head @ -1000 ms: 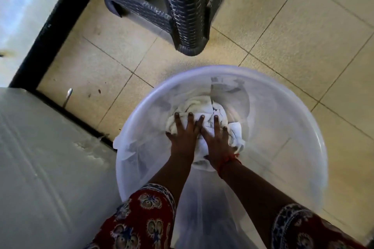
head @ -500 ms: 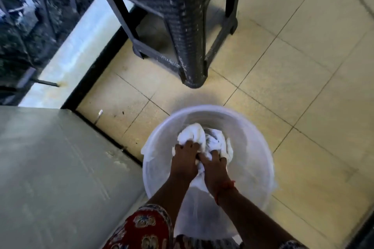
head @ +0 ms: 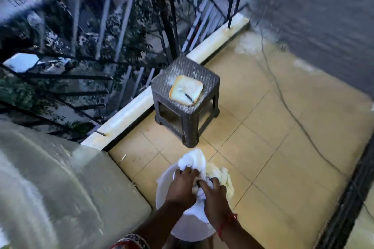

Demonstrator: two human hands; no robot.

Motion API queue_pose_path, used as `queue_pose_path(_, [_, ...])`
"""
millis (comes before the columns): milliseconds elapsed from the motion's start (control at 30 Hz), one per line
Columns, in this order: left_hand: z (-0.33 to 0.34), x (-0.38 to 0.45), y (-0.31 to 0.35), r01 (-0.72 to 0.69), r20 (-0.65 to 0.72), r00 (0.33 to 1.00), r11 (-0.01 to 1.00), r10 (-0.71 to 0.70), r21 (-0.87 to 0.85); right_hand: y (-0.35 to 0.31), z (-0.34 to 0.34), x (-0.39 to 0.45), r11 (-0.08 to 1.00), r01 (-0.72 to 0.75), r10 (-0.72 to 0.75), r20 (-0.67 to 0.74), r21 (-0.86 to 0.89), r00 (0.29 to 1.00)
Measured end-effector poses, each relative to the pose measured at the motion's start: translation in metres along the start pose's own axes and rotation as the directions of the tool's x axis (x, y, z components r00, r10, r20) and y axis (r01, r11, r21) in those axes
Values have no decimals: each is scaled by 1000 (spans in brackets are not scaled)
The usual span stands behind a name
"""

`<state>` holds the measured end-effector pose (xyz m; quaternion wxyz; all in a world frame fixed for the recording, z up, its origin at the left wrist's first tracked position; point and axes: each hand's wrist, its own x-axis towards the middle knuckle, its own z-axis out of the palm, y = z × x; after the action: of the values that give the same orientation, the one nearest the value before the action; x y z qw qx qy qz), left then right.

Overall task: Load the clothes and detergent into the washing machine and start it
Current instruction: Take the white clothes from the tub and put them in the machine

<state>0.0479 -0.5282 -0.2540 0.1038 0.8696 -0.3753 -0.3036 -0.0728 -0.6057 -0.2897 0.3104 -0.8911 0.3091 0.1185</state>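
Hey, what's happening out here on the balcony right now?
A person is gathering laundry. Both hands, the left hand and the right hand, grip a bundle of white cloth above a pale plastic tub on the tiled floor. The washing machine stands just to the left. Further back, a dark stool holds a small square container.

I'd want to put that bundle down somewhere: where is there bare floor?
Bare tiles lie right of the stool, out to the dark cable. It is crowded by the tub, squeezed between the grey machine and both hands.
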Motion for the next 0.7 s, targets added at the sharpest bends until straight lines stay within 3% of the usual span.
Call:
queue_pose_path(67, [-43,-29,24,-8,-26,1000,1000,9,27,-19,-41,-21,999,19,-18,25,-33,1000])
queue_pose_path(233, [-110,-99,54,37,-166,985,999,-37,-3,-82,-132,-74,975,203,-215,-154,-90,964])
queue_pose_path(333, [-147,-139,58,67,-228,970,993,-88,-95,-121,-159,-91,950,267,-288,-126,-164,949])
queue_pose_path(467, [-201,-187,48,94,-344,929,988,-132,-126,-185,-193,-118,931,340,-345,-15,-133,938])
queue_pose_path(600, [-257,-249,26,150,-495,843,975,-212,-162,-259,-212,-132,855,511,-513,-6,-85,858])
queue_pose_path(700, [-294,-301,5,158,-640,734,974,-227,-165,-315,-218,-154,760,646,-649,-37,-71,760])
